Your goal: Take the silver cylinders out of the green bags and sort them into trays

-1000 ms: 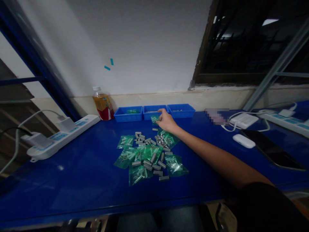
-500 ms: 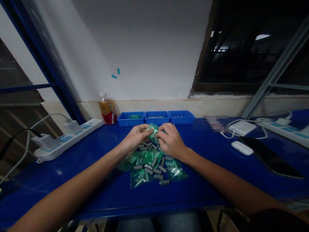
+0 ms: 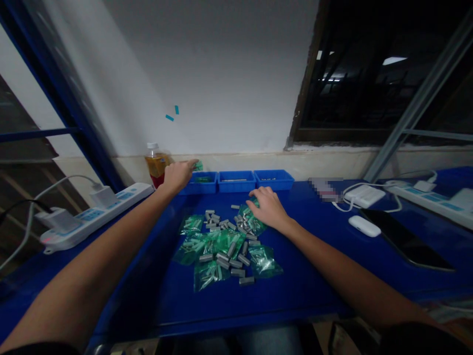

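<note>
My left hand (image 3: 179, 175) pinches a small green plastic bag (image 3: 198, 166) above the left blue bin (image 3: 201, 187), which has green bags in it. My right hand (image 3: 269, 207) hovers low over, or rests on, another green bag (image 3: 254, 222) at the right of the pile; its fingers are slightly curled and apart, and nothing shows in them. Between and below the hands lie several grey metal blocks (image 3: 235, 264), small metal pieces, and clear green bags (image 3: 212, 276) with thin pins inside.
A middle bin (image 3: 236, 187) and a right bin (image 3: 275, 185) hold small parts. A drink bottle (image 3: 155, 165) stands left of them. Power strips (image 3: 99, 214) lie at both sides. A white case (image 3: 364, 226) and a black phone (image 3: 406, 241) are at the right.
My left hand has moved up and left to the left bin, carrying the green bag that was between both hands. My right hand has let go and opened slightly beside the pile.
</note>
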`<state>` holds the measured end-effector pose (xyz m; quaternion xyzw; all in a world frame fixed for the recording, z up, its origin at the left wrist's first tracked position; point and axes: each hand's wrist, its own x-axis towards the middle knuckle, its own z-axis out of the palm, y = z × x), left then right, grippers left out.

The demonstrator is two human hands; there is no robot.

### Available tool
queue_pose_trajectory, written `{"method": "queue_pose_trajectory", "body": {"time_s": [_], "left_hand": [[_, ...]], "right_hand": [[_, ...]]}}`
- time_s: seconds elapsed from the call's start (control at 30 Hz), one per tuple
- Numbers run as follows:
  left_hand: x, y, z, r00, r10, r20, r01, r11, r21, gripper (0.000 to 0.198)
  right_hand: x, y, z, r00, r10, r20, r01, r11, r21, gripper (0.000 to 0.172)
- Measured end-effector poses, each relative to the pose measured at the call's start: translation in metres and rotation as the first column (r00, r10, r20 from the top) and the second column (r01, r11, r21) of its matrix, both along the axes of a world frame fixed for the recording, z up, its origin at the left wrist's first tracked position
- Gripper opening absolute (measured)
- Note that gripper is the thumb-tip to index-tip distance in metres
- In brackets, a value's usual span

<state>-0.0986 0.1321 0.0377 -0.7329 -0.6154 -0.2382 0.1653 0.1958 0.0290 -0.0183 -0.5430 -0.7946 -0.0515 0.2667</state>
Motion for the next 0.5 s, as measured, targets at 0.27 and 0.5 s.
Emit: {"method": "queue_pose_trajectory", "body": {"time_s": [0.27,0.5], "left_hand": [[0.019,-0.031,-0.029,0.993,-0.05,0.103,0.041,0.995,0.088,0.042],[0.05,-0.119,-0.033,0.858,-0.441,0.264,0.458,0.889,0.0,0.027]], "right_hand": [[0.018,0.026,-0.022,0.983,-0.13,-0.129,0.103,0.974,-0.203,0.039],[0.011,0.026,-0.011,0.921,-0.177,-0.348,0.142,0.982,-0.123,0.046]]}}
